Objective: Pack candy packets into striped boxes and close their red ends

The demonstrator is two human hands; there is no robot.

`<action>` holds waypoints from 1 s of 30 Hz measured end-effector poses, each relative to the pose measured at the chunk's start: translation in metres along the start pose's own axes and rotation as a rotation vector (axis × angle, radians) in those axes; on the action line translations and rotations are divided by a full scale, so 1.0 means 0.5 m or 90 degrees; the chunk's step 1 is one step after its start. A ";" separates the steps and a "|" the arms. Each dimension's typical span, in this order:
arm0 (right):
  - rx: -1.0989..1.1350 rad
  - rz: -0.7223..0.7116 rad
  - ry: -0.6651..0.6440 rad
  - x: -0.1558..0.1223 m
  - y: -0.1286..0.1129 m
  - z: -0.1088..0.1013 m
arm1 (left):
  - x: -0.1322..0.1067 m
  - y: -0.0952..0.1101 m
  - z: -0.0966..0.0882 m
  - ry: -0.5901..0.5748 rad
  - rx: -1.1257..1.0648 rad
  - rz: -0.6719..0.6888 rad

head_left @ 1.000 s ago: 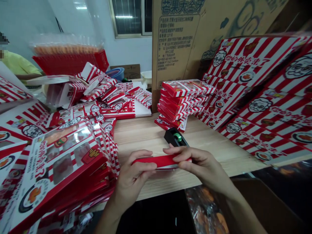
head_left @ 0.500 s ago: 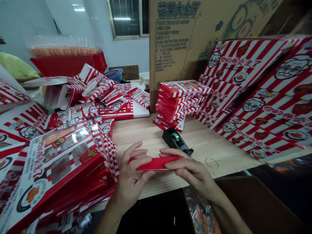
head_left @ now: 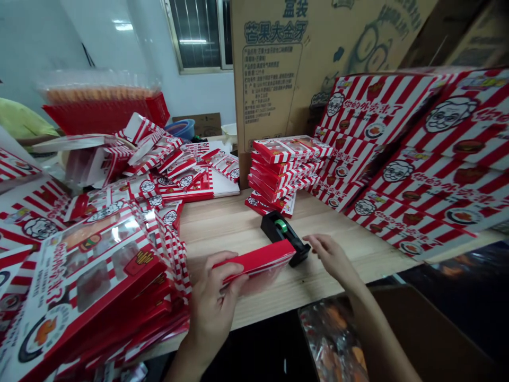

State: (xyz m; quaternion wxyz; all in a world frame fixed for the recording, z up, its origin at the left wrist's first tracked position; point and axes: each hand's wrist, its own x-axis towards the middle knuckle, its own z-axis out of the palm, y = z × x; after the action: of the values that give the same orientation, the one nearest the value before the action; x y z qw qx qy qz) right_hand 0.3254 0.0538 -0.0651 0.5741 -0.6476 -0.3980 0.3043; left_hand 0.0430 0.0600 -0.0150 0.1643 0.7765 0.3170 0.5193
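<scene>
My left hand (head_left: 218, 292) grips one end of a slim red box (head_left: 258, 260), its fingers over the top and the thumb underneath. The box is tilted, and its far end points at a black tape dispenser (head_left: 294, 246) holding a roll of green tape (head_left: 281, 225). My right hand (head_left: 330, 257) is apart from the box, at the dispenser's front end. Its thumb and forefinger are drawn together there; whatever lies between them is too small to make out.
Left, large striped boxes with clear windows (head_left: 95, 254) are piled up, with smaller striped boxes behind. A stack of small boxes (head_left: 292, 148) stands beyond the dispenser. Striped cartons (head_left: 369, 111) line the right, before a tall cardboard box (head_left: 274, 85). Bagged items (head_left: 334, 339) lie below the table edge.
My right hand has let go of the red box and moved right to the dispenser's front end. The box, now only in my left hand, has swung to a slant. The view has shifted slightly.
</scene>
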 end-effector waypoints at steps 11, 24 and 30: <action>0.115 0.122 -0.077 -0.054 0.063 -0.023 | -0.002 0.006 0.019 -0.025 -0.023 -0.022; -0.010 0.212 0.075 -0.062 0.104 0.028 | -0.007 0.024 0.034 0.084 0.041 -0.020; 0.033 0.180 0.039 -0.125 0.030 0.028 | -0.001 0.037 0.029 0.063 0.026 -0.040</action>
State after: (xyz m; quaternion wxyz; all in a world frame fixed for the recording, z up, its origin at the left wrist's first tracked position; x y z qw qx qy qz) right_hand 0.2848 0.0066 -0.0862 0.5538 -0.6913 -0.2774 0.3720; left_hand 0.0619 0.0471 -0.0103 0.1489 0.7428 0.3593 0.5449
